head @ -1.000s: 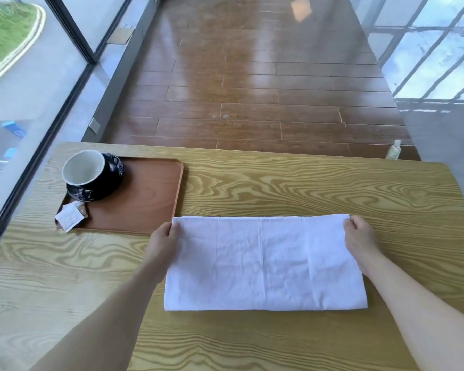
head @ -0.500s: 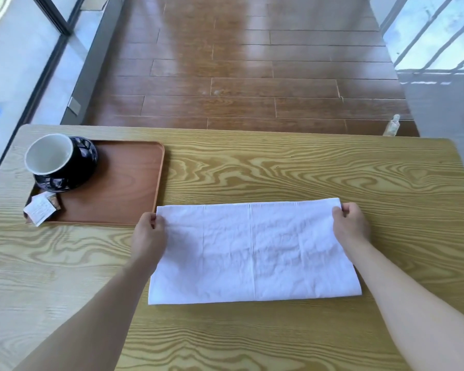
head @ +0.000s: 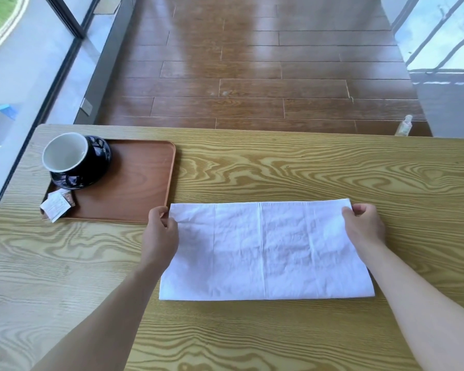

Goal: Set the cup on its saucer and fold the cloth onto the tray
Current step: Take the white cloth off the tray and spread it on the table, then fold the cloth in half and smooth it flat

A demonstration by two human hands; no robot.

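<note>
my left hand [head: 160, 234] pinched the far left corner of the white cloth [head: 265, 250] while my right hand [head: 364, 226] gripped its far right corner, thumb and fingers closed on the fabric at both ends. the cloth lay flat on the wooden table [head: 306, 170] as a wide rectangle, already doubled over, with upright crease lines running across it and its near edge squared toward me. it rested wholly on the table, just to the right of the tray [head: 134, 188], its far left corner close to the tray's near right corner but not on it.

the brown tray sat at the far left of the table, near the window. in its far left corner stood the cup [head: 65, 153], white inside and dark outside, upright on its dark saucer [head: 91, 170]. the cup sat off-centre, toward the saucer's left side. near the tray's near left corner, a small paper packet [head: 55, 208] lay partly over the rim, with a second, darker packet [head: 66, 195] tucked under it.

beyond the far edge of the table stretched a brown plank floor [head: 252, 62]. a small clear bottle [head: 403, 125] stood on that floor at the far right, just past the table edge. my bare forearms reached in from the near side.
</note>
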